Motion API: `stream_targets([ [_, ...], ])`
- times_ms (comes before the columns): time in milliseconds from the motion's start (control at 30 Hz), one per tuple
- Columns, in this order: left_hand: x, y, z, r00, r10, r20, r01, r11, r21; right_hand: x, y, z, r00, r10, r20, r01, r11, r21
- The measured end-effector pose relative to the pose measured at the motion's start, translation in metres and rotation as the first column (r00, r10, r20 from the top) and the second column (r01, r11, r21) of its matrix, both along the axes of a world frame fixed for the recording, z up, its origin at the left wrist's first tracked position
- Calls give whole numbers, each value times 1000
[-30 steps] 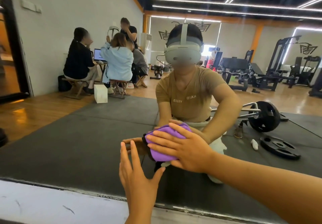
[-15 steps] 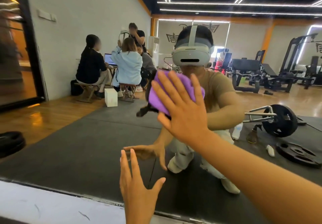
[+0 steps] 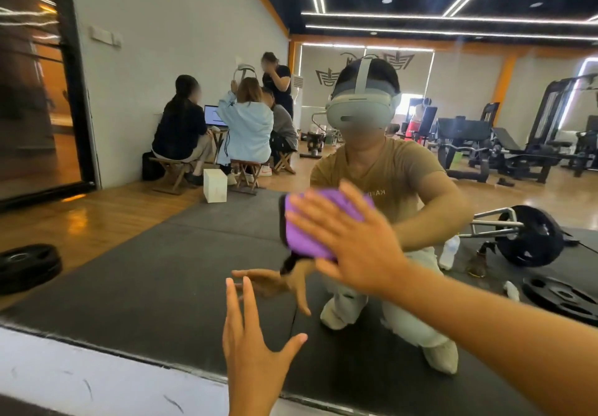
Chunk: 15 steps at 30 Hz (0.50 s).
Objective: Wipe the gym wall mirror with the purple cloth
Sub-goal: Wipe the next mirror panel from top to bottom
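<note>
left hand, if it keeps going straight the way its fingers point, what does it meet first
Probably the mirror glass itself: the left hand points up and forward at it, fingertips close to their reflection. Whether they already touch is unclear.

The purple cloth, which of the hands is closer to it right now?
Right. The right hand presses flat on the purple cloth against the mirror. The left hand is spread open below the cloth, apart from it, near the mirror's bottom edge.

The right hand (image 3: 349, 237) reaches forward, fingers spread flat, pressing the purple cloth (image 3: 310, 221). Below the cloth, the left hand (image 3: 255, 344) lifts open, fingers straight.
</note>
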<state>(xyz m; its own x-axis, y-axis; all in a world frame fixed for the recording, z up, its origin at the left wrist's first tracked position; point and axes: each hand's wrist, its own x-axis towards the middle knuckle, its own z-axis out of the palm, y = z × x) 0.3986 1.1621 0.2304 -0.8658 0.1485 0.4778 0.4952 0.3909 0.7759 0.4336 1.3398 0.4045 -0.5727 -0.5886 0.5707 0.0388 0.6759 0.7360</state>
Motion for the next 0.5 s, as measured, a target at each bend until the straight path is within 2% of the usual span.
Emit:
stream_targets([
  [133,0,2,13,1000,-21,-7,21,1000,12,-13,-12,90,971,-31,-236,-31,967,-255],
  [267,-4,1,10,999,27,-30,-26,1000,7,-29,-28,86,941,-67,-332,-44,948,-316],
  [367,-10,-5,5,998,16,-61,-17,1000,-14,-39,-39,43,971,-56,-233,5,978,-210],
  [500,-19,-19,-7,998,36,-54,-39,998,-45,-40,-43,-38,994,-102,35,97,986,133],
])
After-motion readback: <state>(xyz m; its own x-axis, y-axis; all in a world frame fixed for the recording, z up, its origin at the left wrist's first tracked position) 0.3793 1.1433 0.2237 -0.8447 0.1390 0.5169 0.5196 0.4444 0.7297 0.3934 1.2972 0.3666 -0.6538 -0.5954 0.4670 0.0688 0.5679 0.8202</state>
